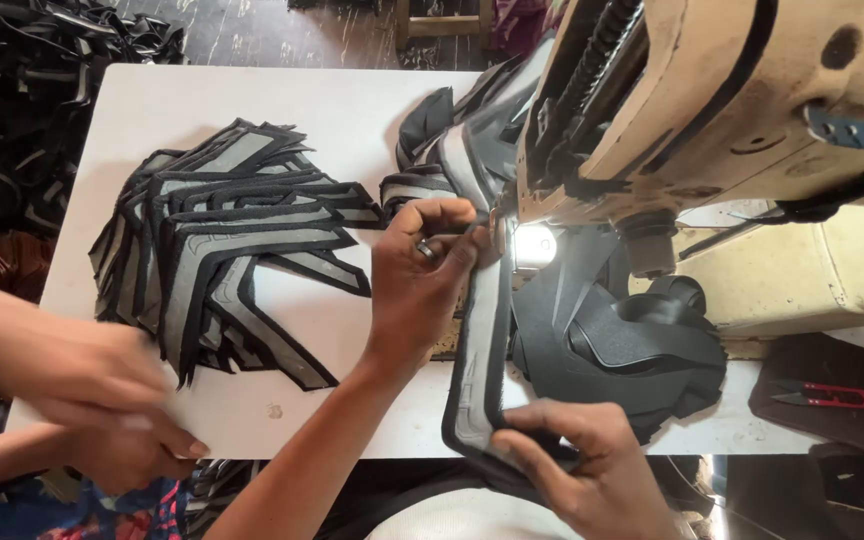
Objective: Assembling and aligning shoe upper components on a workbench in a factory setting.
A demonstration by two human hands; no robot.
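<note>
L hand (420, 285) sits at the machine (712, 110) foot, fingers (452, 240) pinched shut on the top end of a grey-black strip (482, 350), right under the needle area and beside the lit lamp (534, 245). R hand (577, 460) is at the bench's near edge, fingers curled closed around the strip's bottom end, where it hooks round and hangs just off the edge. Strip runs near-to-far between both hands, close to the bench's right side.

Pile of cut grey-black pieces (232, 230) fans out over the bench's (252, 100) left-centre, reaching almost to the left edge; bare white bench shows along the far edge and in a band at the near edge below the pile. Narrow gap only between pile and L wrist. More sewn pieces (472, 140) bunch behind the machine foot; black bundle (632, 350) fills the space right of the strip, up against the machine base. Red snips (827, 396) lie on a dark pad past the bench's right end.

Another person's hands (102, 400), blurred, work at the near-left corner, well apart from L hand.
</note>
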